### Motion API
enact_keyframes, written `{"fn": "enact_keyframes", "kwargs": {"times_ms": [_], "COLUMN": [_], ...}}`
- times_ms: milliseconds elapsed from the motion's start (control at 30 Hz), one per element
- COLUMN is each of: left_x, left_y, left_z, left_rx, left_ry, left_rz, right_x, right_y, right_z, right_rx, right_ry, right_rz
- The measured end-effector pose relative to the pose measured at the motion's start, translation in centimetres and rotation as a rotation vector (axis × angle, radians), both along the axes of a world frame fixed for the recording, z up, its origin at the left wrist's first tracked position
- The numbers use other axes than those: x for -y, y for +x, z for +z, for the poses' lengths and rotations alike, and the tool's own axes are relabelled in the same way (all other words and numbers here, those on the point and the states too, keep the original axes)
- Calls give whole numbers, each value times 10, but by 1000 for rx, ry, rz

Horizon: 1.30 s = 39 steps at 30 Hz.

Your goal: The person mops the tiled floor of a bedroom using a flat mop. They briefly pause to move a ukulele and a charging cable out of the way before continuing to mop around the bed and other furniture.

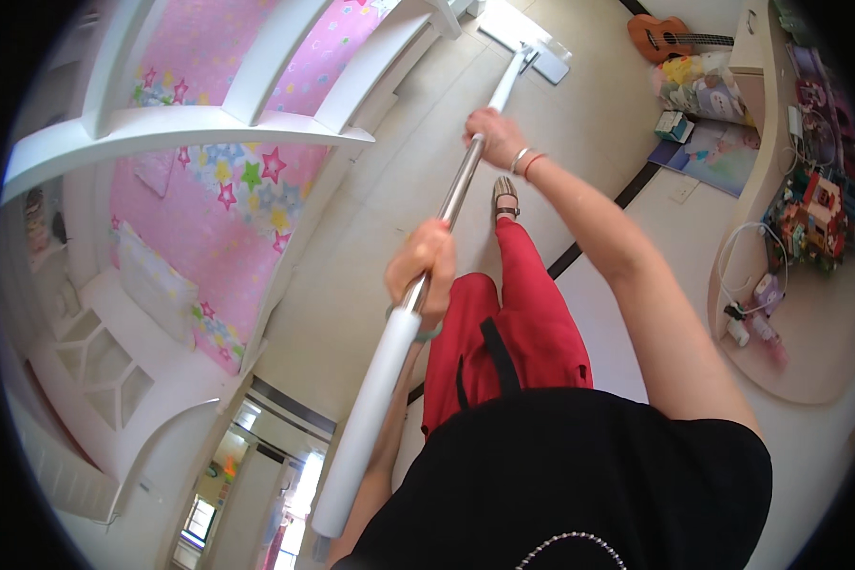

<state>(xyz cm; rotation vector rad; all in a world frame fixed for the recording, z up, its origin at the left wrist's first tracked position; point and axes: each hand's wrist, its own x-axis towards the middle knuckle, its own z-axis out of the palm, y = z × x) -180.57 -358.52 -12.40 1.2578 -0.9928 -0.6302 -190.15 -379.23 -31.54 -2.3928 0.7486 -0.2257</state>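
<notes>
A flat mop [374,418] with a white grip and a metal pole slants across the view, its flat head [549,66] resting on the floor at the far end. My left hand [422,266] is wrapped round the pole just above the white grip. Farther along, my right hand [493,138] closes round the pole near its white lower section, with a bracelet and a red band at the wrist. The fingers of my left hand are slightly blurred.
On the left stands a white-framed bunk bed [176,128] with pink star-patterned bedding [176,247]. A curved desk [798,370] at right carries a toy house [820,214] and a white cable. A small guitar [660,38] and a stuffed bag [703,87] lie at the far right.
</notes>
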Motion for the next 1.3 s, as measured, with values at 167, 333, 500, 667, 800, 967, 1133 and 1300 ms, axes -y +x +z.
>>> {"fn": "enact_keyframes", "kwargs": {"times_ms": [167,333,500,667,800,967,1133,1300], "left_x": [-139,-276,-360,-370,-318,-202,-52,71], "left_y": [29,52,58,55,50,27,-4,-45], "left_z": [43,100,137,128,118,88,40,-12], "left_rx": [0,2,-15,-24,-61,-86,-74,-126], "left_ry": [148,230,308,244,208,146,15,-21], "left_rz": [43,115,256,322,246,135,40,24], "right_x": [-151,-318,-420,-411,-355,-227,-69,67], "right_y": [37,77,103,106,89,44,-6,-56], "right_z": [13,38,77,87,81,64,28,1], "right_rx": [8,41,-19,-79,-89,17,2,-252], "right_ry": [107,269,464,384,379,275,124,3], "right_rz": [39,107,220,448,380,211,65,-55]}}
